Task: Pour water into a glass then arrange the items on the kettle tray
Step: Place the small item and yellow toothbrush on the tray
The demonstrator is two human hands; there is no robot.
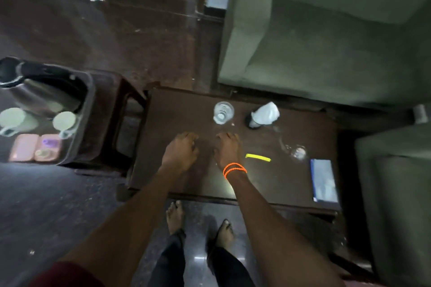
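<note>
Both hands hovered mid-frame over the dark counter (186,109), holding nothing: left hand (180,150) and right hand (227,148), fingers loosely curled. The glass (223,113) stood upright just above them. The kettle (39,91) sat in the tray (89,105) at left with two cups (64,121).

Glossy dark wood table (186,109); clear glass (223,112); metal kettle (44,95).
</note>
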